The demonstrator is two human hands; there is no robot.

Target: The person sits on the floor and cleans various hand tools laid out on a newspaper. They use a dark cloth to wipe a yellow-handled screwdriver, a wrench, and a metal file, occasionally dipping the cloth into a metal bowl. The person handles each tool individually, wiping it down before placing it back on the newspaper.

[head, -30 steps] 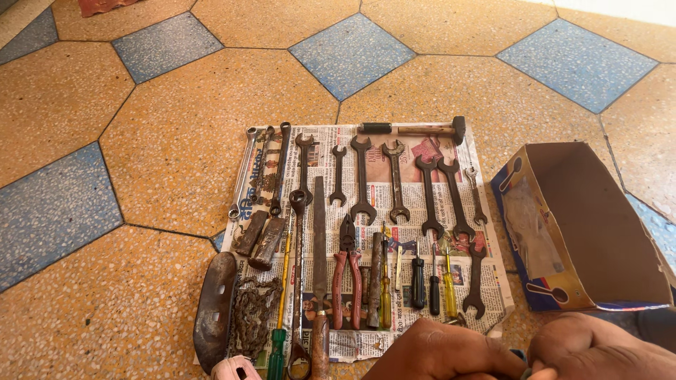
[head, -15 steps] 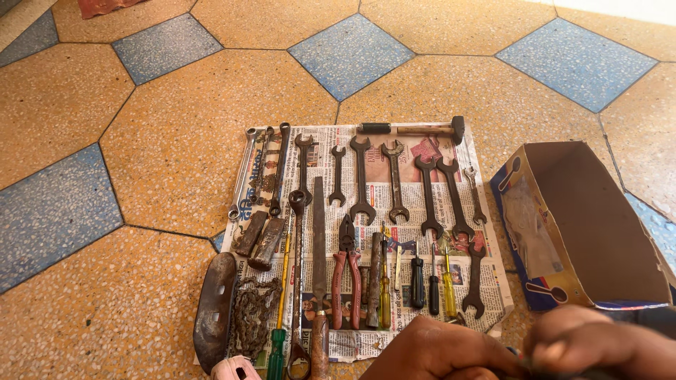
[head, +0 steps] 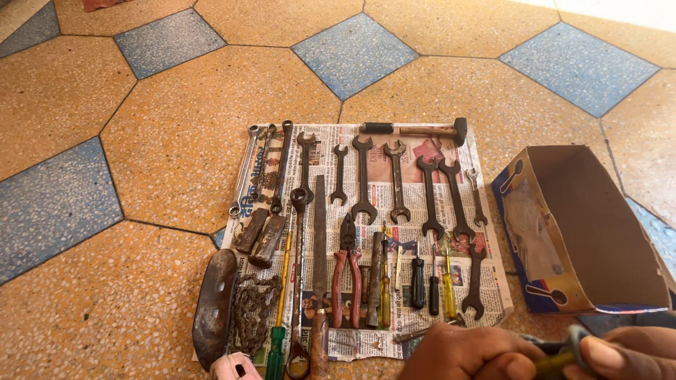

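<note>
Both hands, L [head: 468,355] & R [head: 623,359], fingers gripping small tool [head: 560,357] nr newspaper [head: 422,211].

Floor [head: 176,162] of speckled orange tiles with blue diamond tiles between them. A sheet of newspaper [head: 493,295] lies flat on it, covered in rows of spanners, screwdrivers and pliers, with a hammer [head: 422,129] along its top edge. An open cardboard box [head: 598,232] lies on its side just right of the sheet, and a dark curved metal piece [head: 213,306] rests at the sheet's lower left corner
</note>
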